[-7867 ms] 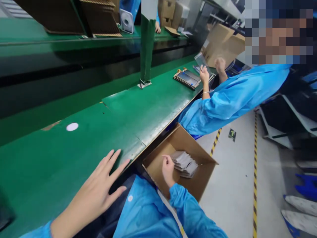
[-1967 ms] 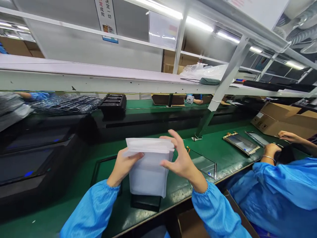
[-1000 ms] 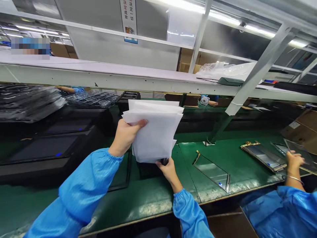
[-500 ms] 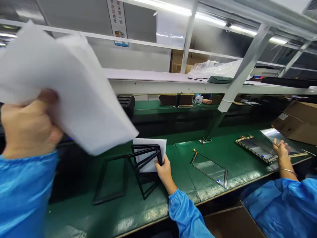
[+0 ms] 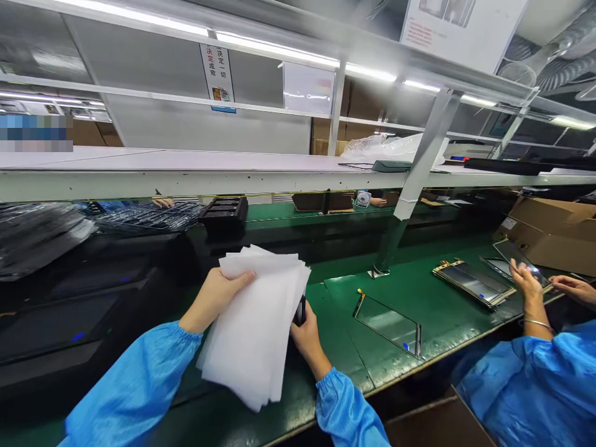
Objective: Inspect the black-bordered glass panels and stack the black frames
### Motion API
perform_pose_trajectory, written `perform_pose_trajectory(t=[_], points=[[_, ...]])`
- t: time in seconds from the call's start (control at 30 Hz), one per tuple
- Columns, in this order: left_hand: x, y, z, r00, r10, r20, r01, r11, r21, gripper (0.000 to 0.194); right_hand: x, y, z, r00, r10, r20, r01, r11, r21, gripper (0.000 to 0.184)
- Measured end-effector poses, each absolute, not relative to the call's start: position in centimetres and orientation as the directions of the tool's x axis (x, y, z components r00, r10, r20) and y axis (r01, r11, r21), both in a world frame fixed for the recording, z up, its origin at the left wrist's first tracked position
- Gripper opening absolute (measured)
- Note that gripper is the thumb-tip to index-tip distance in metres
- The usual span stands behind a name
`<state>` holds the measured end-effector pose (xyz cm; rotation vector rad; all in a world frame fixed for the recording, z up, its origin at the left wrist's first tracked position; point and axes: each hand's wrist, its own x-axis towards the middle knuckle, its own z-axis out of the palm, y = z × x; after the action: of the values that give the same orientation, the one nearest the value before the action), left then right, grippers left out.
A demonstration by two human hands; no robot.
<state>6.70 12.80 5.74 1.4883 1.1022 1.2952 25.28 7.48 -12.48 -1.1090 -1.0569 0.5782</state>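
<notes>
A loose stack of white sheets [image 5: 261, 329] is gripped near its upper left corner by my left hand [image 5: 216, 301], with the thumb lying on top. My right hand [image 5: 308, 340] is closed on black frames [image 5: 302, 310] just behind the stack's right edge. Most of the frames are hidden by the sheets, and only a dark edge shows at my fingers. To the right of that hand, a thin clear panel [image 5: 388, 321] with dark borders and an orange tab lies flat on the green bench [image 5: 339, 335].
A co-worker's hands [image 5: 526, 282] hold a panel at the right, beside stacked panels [image 5: 472, 284] and a cardboard box [image 5: 554, 233]. A slanting white post [image 5: 421, 161] rises from the bench. Black trays [image 5: 79, 310] stand at the left. A shelf [image 5: 209, 180] runs across behind.
My left hand has brought the white sheets down and right, from high on the left to in front of the black frames. The co-worker's second hand has come into view, and a panel is lifted there.
</notes>
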Motion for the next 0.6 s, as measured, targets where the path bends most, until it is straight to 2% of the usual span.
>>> perform_pose_trajectory(t=[0.13, 0.23, 0.33, 0.47, 0.53, 0.6], points=[[5.9, 14.8, 7.8, -0.008, 0.939, 0.343, -0.030, -0.343, 0.939, 0.049, 25.4, 7.2, -12.3, 0.423, 0.814, 0.398, 0.125, 0.383, -0.915, 0.034], [5.3, 16.0, 10.4, -0.159, 0.866, 0.473, -0.123, -0.493, 0.861, 0.058, 25.3, 7.4, -12.4, 0.423, 0.812, 0.401, 0.149, 0.374, -0.915, 0.027], [3.3, 16.5, 14.2, -0.282, 0.767, 0.576, -0.119, -0.623, 0.773, 0.056, 25.3, 7.4, -12.6, 0.426, 0.813, 0.397, 0.174, 0.358, -0.918, 0.028], [-3.3, 15.9, 20.0, -0.355, 0.662, 0.660, 0.086, -0.680, 0.728, 0.044, 25.5, 7.3, -13.2, 0.444, 0.822, 0.356, 0.150, 0.324, -0.934, 0.038], [-8.3, 15.1, 22.5, -0.366, 0.659, 0.657, 0.235, -0.618, 0.751, 0.046, 25.8, 7.4, -13.7, 0.467, 0.827, 0.313, 0.121, 0.291, -0.949, 0.045], [-13.5, 14.0, 24.4, -0.394, 0.686, 0.612, 0.376, -0.487, 0.788, 0.051, 26.1, 7.7, -14.1, 0.492, 0.831, 0.261, 0.094, 0.248, -0.964, 0.048]])
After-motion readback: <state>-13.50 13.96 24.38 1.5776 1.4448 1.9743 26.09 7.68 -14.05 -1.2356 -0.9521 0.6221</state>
